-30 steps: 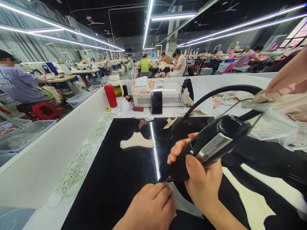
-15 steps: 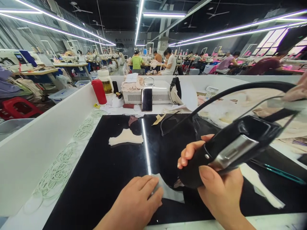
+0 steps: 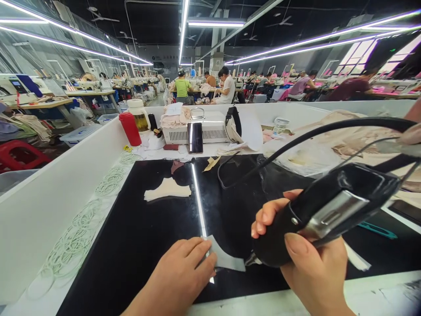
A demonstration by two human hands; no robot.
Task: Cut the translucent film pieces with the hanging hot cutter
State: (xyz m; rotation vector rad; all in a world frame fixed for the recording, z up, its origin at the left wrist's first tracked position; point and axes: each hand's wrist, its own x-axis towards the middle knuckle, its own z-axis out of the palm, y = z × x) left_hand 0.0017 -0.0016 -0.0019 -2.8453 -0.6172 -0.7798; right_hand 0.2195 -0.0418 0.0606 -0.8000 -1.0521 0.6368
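My right hand (image 3: 305,259) is wrapped round a black corded hand tool (image 3: 332,206) with a metal plate on its side, its tip down at the glossy black work surface (image 3: 144,237). The tool's black cable (image 3: 296,140) arcs up and off to the right. My left hand (image 3: 179,276) lies flat, fingers stretched out, pressing the left end of a small pale grey fabric piece (image 3: 225,259) just left of the tool tip. A stack of cream fabric pieces (image 3: 167,191) lies farther back on the black surface.
A white wall (image 3: 62,184) edges the bench on the left, with several white elastic rings (image 3: 85,224) along it. At the back stand a red bottle (image 3: 130,128), a jar (image 3: 138,115), a white machine (image 3: 210,129) with a phone (image 3: 195,137) leaning on it. Seated workers fill the hall behind.
The view has swung left and down. My right hand and the tool have shifted right and lower in view; my left hand stays pressed on the grey piece, which now shows more fully.
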